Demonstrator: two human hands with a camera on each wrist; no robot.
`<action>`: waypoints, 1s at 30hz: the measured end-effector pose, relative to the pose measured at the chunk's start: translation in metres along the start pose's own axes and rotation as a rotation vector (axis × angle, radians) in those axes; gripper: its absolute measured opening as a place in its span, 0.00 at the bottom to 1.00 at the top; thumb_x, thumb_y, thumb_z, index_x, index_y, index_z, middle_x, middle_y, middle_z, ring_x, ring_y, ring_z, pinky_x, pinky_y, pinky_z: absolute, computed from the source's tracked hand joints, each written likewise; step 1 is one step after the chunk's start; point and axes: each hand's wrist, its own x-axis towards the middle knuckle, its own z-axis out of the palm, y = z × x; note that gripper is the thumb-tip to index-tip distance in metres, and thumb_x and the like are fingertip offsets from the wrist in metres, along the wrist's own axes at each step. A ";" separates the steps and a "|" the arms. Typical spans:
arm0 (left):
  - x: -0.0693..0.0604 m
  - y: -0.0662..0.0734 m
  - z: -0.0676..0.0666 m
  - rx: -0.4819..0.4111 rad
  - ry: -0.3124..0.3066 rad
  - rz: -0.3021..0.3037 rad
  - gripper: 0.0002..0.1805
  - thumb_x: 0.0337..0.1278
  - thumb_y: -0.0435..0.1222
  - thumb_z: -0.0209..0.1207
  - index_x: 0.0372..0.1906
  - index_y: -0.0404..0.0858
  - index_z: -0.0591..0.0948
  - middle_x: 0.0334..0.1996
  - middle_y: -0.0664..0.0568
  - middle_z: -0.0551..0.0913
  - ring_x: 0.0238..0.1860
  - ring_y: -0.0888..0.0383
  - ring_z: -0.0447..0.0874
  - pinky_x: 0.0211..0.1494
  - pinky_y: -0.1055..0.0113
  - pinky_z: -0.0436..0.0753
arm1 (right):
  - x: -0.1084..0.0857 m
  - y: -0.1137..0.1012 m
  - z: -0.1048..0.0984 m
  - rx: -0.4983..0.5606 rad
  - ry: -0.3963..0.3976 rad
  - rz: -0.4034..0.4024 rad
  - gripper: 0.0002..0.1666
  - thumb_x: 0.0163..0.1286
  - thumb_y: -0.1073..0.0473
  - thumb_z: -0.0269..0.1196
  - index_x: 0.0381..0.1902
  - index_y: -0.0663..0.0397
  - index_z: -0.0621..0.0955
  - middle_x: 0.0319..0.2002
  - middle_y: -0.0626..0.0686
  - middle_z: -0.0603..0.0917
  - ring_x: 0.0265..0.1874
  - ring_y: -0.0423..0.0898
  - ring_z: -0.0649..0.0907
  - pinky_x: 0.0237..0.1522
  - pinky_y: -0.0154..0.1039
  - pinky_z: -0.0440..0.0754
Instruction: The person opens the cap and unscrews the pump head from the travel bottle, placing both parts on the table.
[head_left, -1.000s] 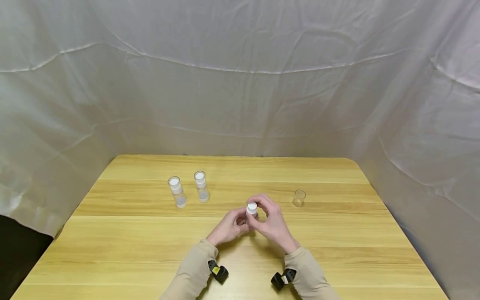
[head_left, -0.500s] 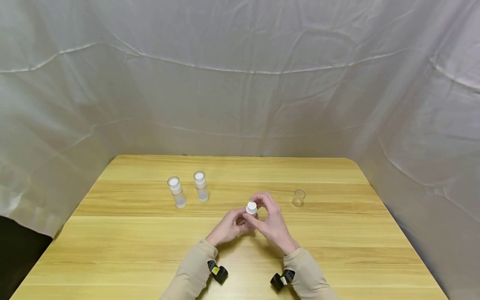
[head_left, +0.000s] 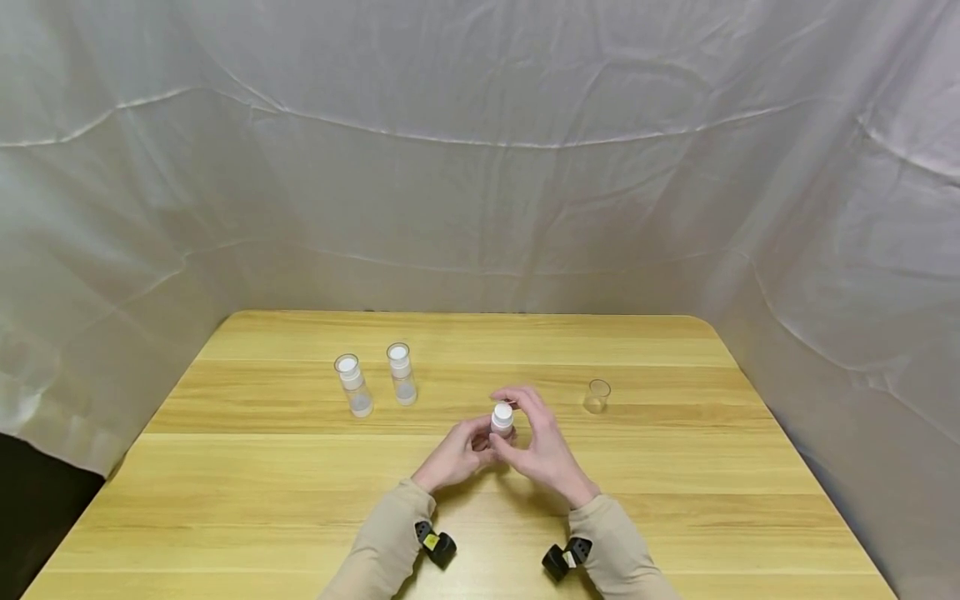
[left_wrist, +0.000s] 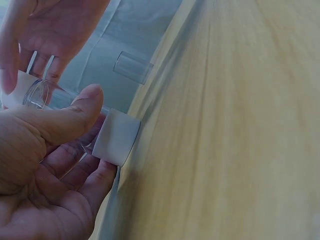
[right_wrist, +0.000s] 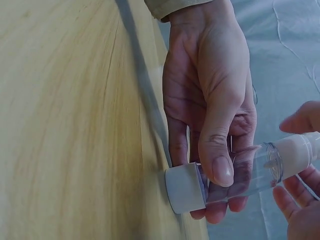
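A clear pump bottle (head_left: 502, 417) with a white base, white collar and narrower white top is held upright at the table's middle. My left hand (head_left: 456, 457) grips its clear body, with the thumb along one side in the left wrist view. Around the collar (right_wrist: 294, 156) curve the fingers and thumb of my right hand (head_left: 543, 446); some fingertips look slightly apart from it. The white base (left_wrist: 117, 137) shows below my left fingers, close to the tabletop. In the right wrist view my right hand is cut off at the frame's edge.
Two similar bottles (head_left: 354, 385) (head_left: 402, 375) with clear caps over their white tops stand at the back left. A loose clear cap (head_left: 597, 397) stands to the right of my hands. Grey cloth (head_left: 480, 208) hangs around the wooden table (head_left: 675, 517).
My right thumb and index finger have shifted around the bottle's white top, the index finger moving slightly left. My left hand keeps its grip, almost still.
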 end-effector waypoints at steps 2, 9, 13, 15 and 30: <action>0.000 0.000 0.000 -0.005 0.003 0.001 0.21 0.62 0.25 0.61 0.60 0.24 0.76 0.57 0.31 0.82 0.61 0.38 0.81 0.69 0.62 0.80 | 0.000 0.000 0.000 -0.012 -0.001 0.011 0.32 0.53 0.68 0.73 0.57 0.59 0.77 0.53 0.59 0.80 0.51 0.50 0.79 0.59 0.49 0.80; -0.001 -0.001 -0.001 0.016 0.011 0.000 0.19 0.62 0.26 0.62 0.58 0.27 0.79 0.56 0.34 0.83 0.60 0.43 0.81 0.66 0.71 0.80 | 0.000 -0.001 0.002 -0.042 0.060 0.058 0.30 0.50 0.65 0.78 0.49 0.58 0.76 0.44 0.53 0.79 0.41 0.39 0.76 0.44 0.41 0.82; -0.001 -0.002 -0.001 0.025 0.015 -0.001 0.20 0.62 0.27 0.63 0.58 0.27 0.79 0.55 0.34 0.84 0.56 0.50 0.83 0.61 0.76 0.80 | 0.001 -0.002 0.002 -0.047 0.077 0.045 0.28 0.49 0.68 0.78 0.46 0.58 0.77 0.42 0.52 0.80 0.40 0.40 0.78 0.44 0.37 0.83; -0.001 -0.003 -0.001 0.024 0.014 0.001 0.20 0.62 0.28 0.63 0.59 0.27 0.78 0.55 0.34 0.84 0.54 0.53 0.83 0.60 0.77 0.80 | 0.001 -0.001 0.003 -0.050 0.088 0.025 0.27 0.49 0.69 0.77 0.46 0.59 0.77 0.41 0.54 0.81 0.39 0.43 0.79 0.43 0.36 0.84; -0.001 -0.002 -0.001 0.009 -0.006 -0.007 0.24 0.62 0.28 0.62 0.63 0.27 0.76 0.57 0.34 0.83 0.59 0.43 0.83 0.64 0.73 0.80 | 0.001 0.001 0.000 0.047 0.019 0.006 0.27 0.53 0.75 0.70 0.52 0.65 0.77 0.47 0.60 0.81 0.46 0.51 0.81 0.56 0.39 0.85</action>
